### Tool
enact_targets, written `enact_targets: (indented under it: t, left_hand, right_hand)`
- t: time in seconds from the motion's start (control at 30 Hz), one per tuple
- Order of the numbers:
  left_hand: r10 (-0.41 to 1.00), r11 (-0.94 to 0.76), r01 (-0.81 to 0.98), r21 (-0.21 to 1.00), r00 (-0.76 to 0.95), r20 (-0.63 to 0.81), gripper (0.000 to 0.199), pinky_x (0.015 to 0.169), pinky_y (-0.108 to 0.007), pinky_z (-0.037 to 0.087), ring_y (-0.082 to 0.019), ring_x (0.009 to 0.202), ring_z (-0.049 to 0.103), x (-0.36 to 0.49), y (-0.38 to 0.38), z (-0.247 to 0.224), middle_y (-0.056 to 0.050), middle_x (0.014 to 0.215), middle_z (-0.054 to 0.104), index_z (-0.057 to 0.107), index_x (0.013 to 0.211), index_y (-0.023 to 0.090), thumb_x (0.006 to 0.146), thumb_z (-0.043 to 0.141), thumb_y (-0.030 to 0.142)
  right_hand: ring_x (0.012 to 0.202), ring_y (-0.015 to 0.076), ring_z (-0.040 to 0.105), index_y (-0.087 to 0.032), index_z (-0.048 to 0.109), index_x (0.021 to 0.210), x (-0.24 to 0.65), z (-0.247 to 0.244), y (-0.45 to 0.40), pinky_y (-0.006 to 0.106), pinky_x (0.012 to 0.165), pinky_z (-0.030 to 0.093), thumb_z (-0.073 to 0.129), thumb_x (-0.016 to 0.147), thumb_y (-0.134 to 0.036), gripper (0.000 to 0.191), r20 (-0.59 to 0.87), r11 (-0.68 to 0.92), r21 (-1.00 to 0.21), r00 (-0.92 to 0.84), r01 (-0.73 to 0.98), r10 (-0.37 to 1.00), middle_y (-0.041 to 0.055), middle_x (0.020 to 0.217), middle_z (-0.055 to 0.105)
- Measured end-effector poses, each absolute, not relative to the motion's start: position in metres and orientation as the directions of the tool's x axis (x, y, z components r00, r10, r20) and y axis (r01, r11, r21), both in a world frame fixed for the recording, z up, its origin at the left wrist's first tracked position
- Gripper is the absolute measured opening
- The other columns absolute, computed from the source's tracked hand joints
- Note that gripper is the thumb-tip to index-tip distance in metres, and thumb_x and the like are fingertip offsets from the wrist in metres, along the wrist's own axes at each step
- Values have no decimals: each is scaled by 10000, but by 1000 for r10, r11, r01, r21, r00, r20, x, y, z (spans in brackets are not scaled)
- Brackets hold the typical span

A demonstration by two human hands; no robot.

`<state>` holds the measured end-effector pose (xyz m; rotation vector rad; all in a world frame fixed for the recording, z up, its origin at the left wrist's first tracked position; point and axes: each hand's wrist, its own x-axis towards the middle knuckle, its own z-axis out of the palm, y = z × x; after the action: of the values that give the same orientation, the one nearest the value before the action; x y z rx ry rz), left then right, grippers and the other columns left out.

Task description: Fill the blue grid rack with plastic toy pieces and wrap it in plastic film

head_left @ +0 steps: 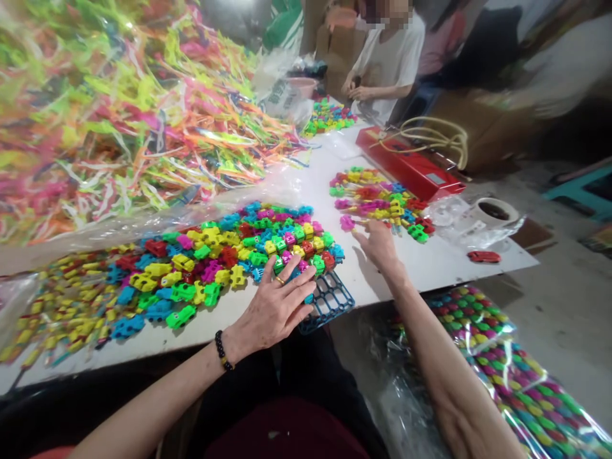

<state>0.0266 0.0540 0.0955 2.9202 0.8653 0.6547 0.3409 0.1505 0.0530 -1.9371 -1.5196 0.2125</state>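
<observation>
My left hand, with a ring and a beaded bracelet, lies over the near end of a blue grid tray, fingers spread on small coloured toy cars. Rows of toy cars stand upright in the tray. Left of it spreads a loose heap of toy cars. My right hand is by a pink toy piece at the near edge of a second group of toys. Its thumb and index finger are apart, and nothing shows between them.
Colourful strips are piled at the back left, above small yellow pieces. A red box with a cable and a tape roll lie at the right. Packed trays sit below the table. A person stands behind.
</observation>
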Motion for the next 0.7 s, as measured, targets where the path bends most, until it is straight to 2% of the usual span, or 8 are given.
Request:
enact_targets:
  t: [0.1, 0.2, 0.27, 0.33, 0.4, 0.47, 0.57, 0.7]
  left_hand:
    - [546, -833, 535, 137, 760, 354, 260, 1277, -636, 151, -317, 1566, 249, 34, 57, 99, -83, 1599, 460, 648, 1171, 169, 1044, 473, 311]
    - [550, -830, 546, 115, 766, 333, 261, 1273, -634, 166, -319, 1576, 219, 40, 59, 98, -95, 1629, 408, 663, 1113, 159, 1048, 440, 278]
    - [534, -839, 537, 91, 779, 330, 297, 1273, -636, 154, -322, 1581, 198, 41, 61, 95, -86, 1631, 407, 643, 1233, 160, 1048, 433, 258]
    - [511, -851, 520, 70, 792, 333, 377, 1270, -639, 144, -328, 1582, 188, 40, 63, 94, -78, 1623, 420, 568, 1390, 166, 1048, 433, 244]
    - [497, -859, 508, 60, 801, 335, 445, 1266, -639, 148, -333, 1580, 188, 39, 64, 92, -87, 1613, 434, 492, 1482, 164, 1047, 434, 236]
    - [486, -866, 497, 58, 807, 334, 478, 1261, -639, 156, -335, 1579, 193, 39, 65, 92, -96, 1607, 440, 452, 1518, 159, 1047, 436, 236]
    - [478, -870, 490, 56, 810, 340, 497, 1261, -635, 161, -328, 1578, 199, 40, 66, 91, -97, 1603, 444, 419, 1541, 157, 1049, 427, 230]
    - [482, -868, 493, 63, 805, 345, 521, 1264, -634, 157, -320, 1583, 181, 40, 67, 89, -93, 1586, 470, 387, 1564, 176, 1047, 428, 227]
  right_hand:
    - [661, 186, 520, -221, 477, 565, 344, 51, 175, 320, 659, 387, 657, 724, -219, 240, 120, -158, -531, 259, 832, 958, 31, 595, 547]
    - [582, 150, 490, -216, 500, 611, 343, 50, 147, 300, 595, 376, 641, 769, -315, 233, 117, -156, -670, 311, 726, 943, -10, 554, 506]
    - [534, 131, 487, -199, 576, 802, 338, 52, 108, 279, 536, 384, 672, 766, -385, 213, 72, -113, -843, 317, 527, 946, -37, 597, 535]
    - [510, 127, 505, -198, 577, 976, 324, 55, 66, 265, 480, 407, 722, 753, -428, 351, -34, -102, -953, 236, 284, 971, -43, 654, 575]
    - [546, 149, 566, -206, 569, 1026, 302, 54, 34, 272, 467, 460, 752, 752, -456, 414, -140, -149, -983, 96, 104, 986, -11, 727, 633]
    - [586, 177, 606, -206, 589, 986, 276, 47, 17, 284, 468, 491, 748, 757, -467, 382, -191, -191, -981, 7, 21, 982, 22, 752, 672]
    - [615, 183, 606, -200, 623, 904, 244, 27, 18, 293, 525, 508, 720, 766, -430, 285, -103, -104, -993, 25, 48, 994, 26, 719, 680]
    - [669, 161, 567, -188, 638, 869, 232, 13, 33, 288, 620, 479, 671, 808, -373, 198, 124, 116, -961, 15, 251, 992, 14, 761, 661]
